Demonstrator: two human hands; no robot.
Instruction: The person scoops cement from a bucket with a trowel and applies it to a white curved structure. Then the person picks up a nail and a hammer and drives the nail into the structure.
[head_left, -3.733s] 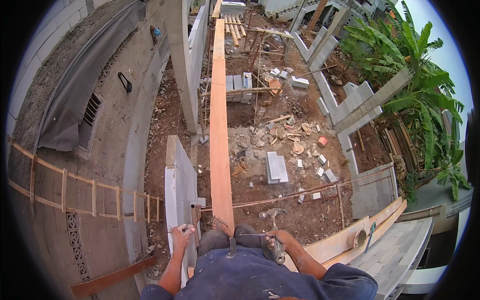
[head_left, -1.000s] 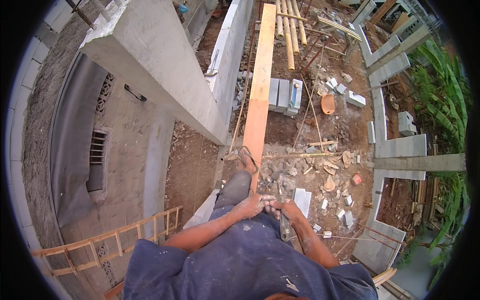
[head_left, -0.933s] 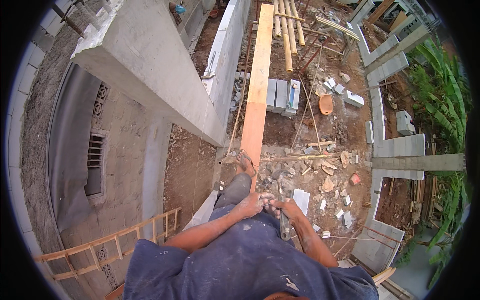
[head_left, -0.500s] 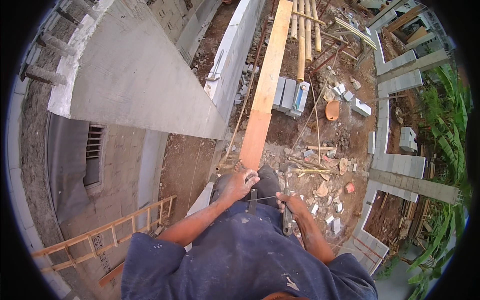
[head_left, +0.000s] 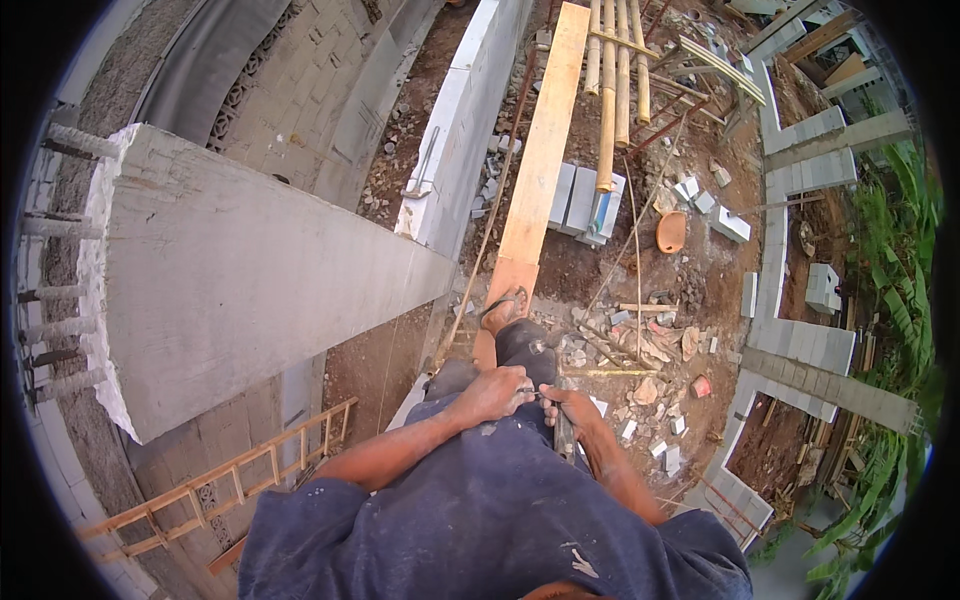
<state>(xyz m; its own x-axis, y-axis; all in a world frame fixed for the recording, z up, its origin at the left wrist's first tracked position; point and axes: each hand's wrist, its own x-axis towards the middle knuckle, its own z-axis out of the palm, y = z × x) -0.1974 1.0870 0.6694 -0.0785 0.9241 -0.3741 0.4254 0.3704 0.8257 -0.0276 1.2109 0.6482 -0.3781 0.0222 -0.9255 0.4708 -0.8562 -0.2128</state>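
Both hands are close together in front of my dark blue shirt (head_left: 490, 500). My left hand (head_left: 492, 394) is closed, its curled fingers facing the right hand. A small thin dark piece, perhaps wire, shows between the two hands; its kind is unclear. My right hand (head_left: 570, 410) is closed too, with a dark long-handled tool (head_left: 564, 438) hanging down along its palm. The tool's upper end is hidden by the fingers. Beyond the hands, my sandalled foot (head_left: 508, 308) stands on a narrow wooden plank (head_left: 540, 170).
To the left is a large grey concrete beam (head_left: 260, 270) with rebar at its broken end; below it leans a wooden ladder (head_left: 235, 490). A hammer (head_left: 425, 165) lies on the white block wall (head_left: 450, 130). Bamboo poles (head_left: 608, 120), grey blocks (head_left: 575, 200) and an orange basin (head_left: 671, 232) are ahead.
My hands have come together; the thin line stretched toward my right hand is now mostly hidden. My foot has come into sight on the plank, and the view has shifted.
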